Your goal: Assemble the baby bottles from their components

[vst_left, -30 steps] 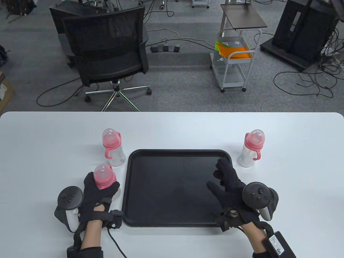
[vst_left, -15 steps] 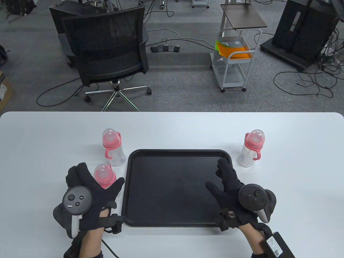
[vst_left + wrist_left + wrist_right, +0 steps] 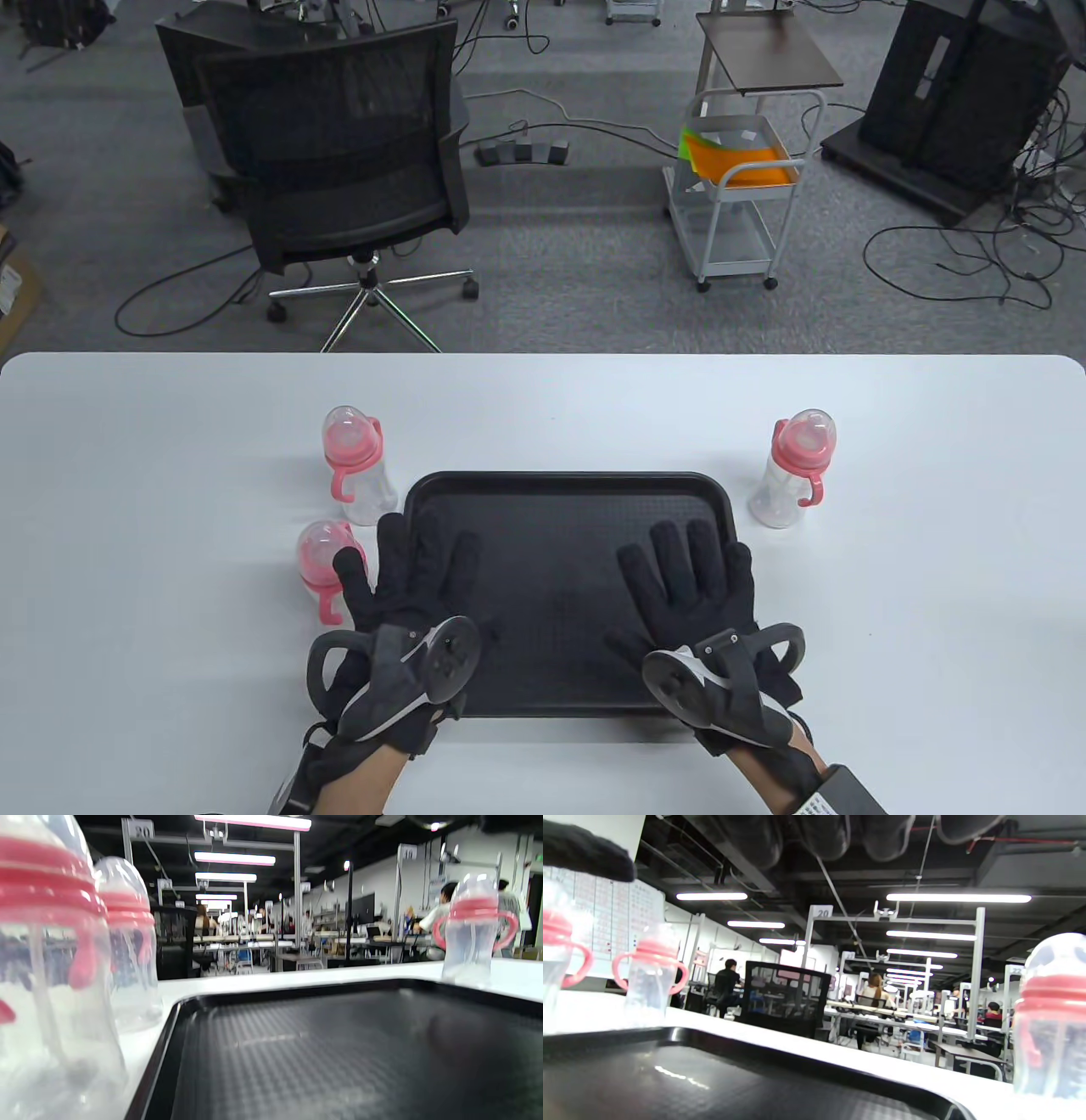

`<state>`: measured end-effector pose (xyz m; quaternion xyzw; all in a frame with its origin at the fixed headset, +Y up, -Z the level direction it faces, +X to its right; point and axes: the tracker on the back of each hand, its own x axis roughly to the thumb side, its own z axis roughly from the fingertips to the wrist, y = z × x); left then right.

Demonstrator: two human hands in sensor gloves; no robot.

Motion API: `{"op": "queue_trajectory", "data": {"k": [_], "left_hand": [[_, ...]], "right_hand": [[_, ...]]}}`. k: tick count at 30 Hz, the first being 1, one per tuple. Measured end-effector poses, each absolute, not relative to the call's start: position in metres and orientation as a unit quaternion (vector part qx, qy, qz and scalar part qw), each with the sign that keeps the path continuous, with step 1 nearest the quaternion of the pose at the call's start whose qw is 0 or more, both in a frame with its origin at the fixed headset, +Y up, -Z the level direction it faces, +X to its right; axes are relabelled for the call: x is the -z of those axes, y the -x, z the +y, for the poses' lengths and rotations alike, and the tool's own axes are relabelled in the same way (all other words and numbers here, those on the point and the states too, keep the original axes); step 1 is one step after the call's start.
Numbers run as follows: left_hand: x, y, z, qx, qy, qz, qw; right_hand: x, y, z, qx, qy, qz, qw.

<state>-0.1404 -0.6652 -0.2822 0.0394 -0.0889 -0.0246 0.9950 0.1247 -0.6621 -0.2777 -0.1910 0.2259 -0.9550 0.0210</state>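
Three assembled baby bottles with pink collars and clear caps stand on the white table: one at the near left (image 3: pixel 321 564), one behind it (image 3: pixel 355 463), one to the right of the tray (image 3: pixel 793 467). A black tray (image 3: pixel 560 492) lies between them, with nothing on it but my hands. My left hand (image 3: pixel 407 586) rests flat, fingers spread, on the tray's left part, holding nothing. My right hand (image 3: pixel 691 581) rests flat on its right part, holding nothing. In the left wrist view the near-left bottle (image 3: pixel 46 984) looms close at the left. The right wrist view shows the right bottle (image 3: pixel 1050 1018).
The table's far edge (image 3: pixel 543 355) lies behind the bottles. Beyond it stand a black office chair (image 3: pixel 339 161) and a white cart (image 3: pixel 738 187). Bare white table surface (image 3: pixel 933 594) extends to either side of the tray.
My left hand let go of the near-left bottle and moved right onto the tray. Both hands turned palm down and now lie flat on the tray with fingers spread.
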Motion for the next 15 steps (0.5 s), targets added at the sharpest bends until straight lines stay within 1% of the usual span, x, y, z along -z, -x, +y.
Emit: {"op": "queue_trajectory", "data": {"k": [2,6,9,15], "left_hand": [[0.2844,0.1391,-0.6701,0.029,-0.008,-0.096,0.995],[0.2873,0.1391,-0.6742,0.024,0.006,-0.105,0.994],[0.2874,0.1385,-0.6745,0.025,0.003,-0.101,0.995],[0.289,0.1389,-0.6746,0.019,0.007,-0.103,0.994]], "right_hand": [[0.2785,-0.1247,-0.6633,0.956,0.193,0.219,0.013],[0.2792,-0.123,-0.6659,0.959,0.195,0.205,0.012],[0.2813,-0.1236,-0.6673,0.961,0.193,0.196,0.029],[0.2845,-0.1252,-0.6694,0.965,0.189,0.18,0.03]]}}
